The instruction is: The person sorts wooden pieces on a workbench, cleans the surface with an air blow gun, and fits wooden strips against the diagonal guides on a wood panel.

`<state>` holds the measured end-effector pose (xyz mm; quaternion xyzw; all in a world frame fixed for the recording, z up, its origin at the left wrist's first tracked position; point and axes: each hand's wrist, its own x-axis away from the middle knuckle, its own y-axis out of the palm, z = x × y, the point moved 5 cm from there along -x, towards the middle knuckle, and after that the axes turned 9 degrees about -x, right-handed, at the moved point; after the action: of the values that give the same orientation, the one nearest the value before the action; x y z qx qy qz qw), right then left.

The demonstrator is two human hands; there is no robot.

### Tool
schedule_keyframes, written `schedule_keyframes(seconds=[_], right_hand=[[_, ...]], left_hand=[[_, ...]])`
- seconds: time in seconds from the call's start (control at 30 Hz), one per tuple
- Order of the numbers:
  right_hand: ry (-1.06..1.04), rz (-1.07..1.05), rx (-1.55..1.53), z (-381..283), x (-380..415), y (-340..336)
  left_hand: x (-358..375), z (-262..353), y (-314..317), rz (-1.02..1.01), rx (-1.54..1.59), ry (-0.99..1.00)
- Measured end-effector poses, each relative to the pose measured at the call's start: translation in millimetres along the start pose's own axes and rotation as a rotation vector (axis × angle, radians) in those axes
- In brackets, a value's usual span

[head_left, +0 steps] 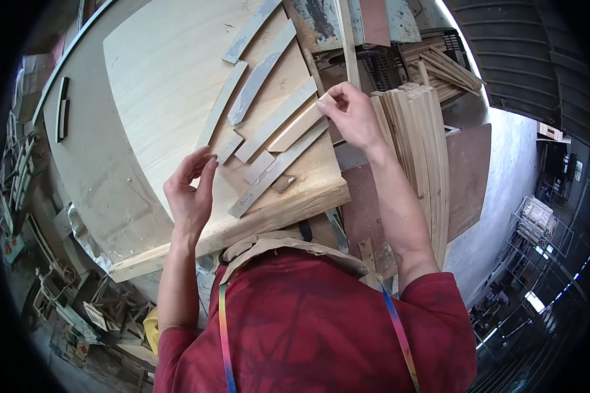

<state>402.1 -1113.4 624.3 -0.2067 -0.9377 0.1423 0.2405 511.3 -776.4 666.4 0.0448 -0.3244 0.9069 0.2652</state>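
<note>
My right hand [354, 116] pinches the upper end of a pale wooden strip [297, 127]. This strip lies in a slot between grey-painted wooden guide pieces on a plywood board [147, 85]. On either side of it are a long grey guide [276, 120] and a lower grey guide [278, 171]. A short grey block [259, 166] sits by its lower end. My left hand [191, 187] has curled fingers, thumb and fingertips close together, near the lower end of a curved strip [221, 105] and a small grey block [229, 147]. Whether anything is between those fingertips is hidden.
More curved grey pieces [263, 72] are fixed further up the board. A thick timber edge [242, 229] runs along the board's near side. Right of the board stands a stack of wooden strips [413, 150]. A dark bar [61, 110] lies at far left.
</note>
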Motion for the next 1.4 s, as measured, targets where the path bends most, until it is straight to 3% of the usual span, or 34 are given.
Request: schedule_keyframes(seconds=[0.03, 0.1, 0.17, 0.23, 0.3, 0.4, 0.47, 0.5, 0.57, 0.7, 0.97, 1.0, 1.1, 1.27, 1.33, 1.4], right_hand=[[-0.005, -0.006, -0.001, -1, 0, -7], [0.037, -0.013, -0.616, -6, 1, -28], [0.002, 0.002, -0.671, -19, 5, -47], [-0.065, 0.052, -0.782, -34, 14, -56], [-0.058, -0.037, -0.869, -43, 20, -34], [-0.017, -0.245, -1.041, -57, 33, 23], [0.116, -0.368, -1.145, -64, 47, 59], [0.105, -0.397, -1.142, -69, 57, 73], [0.288, -0.434, -1.219, -70, 79, 97], [0.348, -0.415, -1.253, -64, 113, 113], [0.217, -0.231, -0.834, -79, 163, 165], [0.192, -0.244, -0.773, -83, 167, 177], [0.272, -0.446, -0.919, -78, 178, 222], [0.338, -0.733, -0.749, -108, 196, 285], [0.172, -0.903, -0.495, -126, 202, 308], [0.095, -0.995, -0.341, -143, 215, 327]], left_hand=[[5, -9, -7, 0.008, -0.002, -0.002], [18, -32, -27, 0.133, 0.131, -0.102], [37, -48, -46, 0.213, 0.195, -0.155], [59, -48, -67, 0.298, 0.013, -0.104], [75, -36, -72, 0.306, -0.1, -0.023], [79, 43, -51, 0.247, -0.107, 0.176], [76, 75, -40, 0.285, 0.09, 0.246], [75, 79, -42, 0.313, 0.081, 0.246], [75, 89, -44, 0.338, 0.062, 0.351], [79, 83, -54, 0.278, 0.141, 0.431], [103, 21, -90, 0.175, 0.435, 0.26], [109, 11, -104, 0.235, 0.409, 0.244], [134, -18, -135, 0.32, 0.381, 0.197], [185, -76, -176, 0.405, 0.417, 0.079], [206, -100, -181, 0.337, 0.631, -0.042], [230, -112, -196, 0.373, 0.628, -0.076]])
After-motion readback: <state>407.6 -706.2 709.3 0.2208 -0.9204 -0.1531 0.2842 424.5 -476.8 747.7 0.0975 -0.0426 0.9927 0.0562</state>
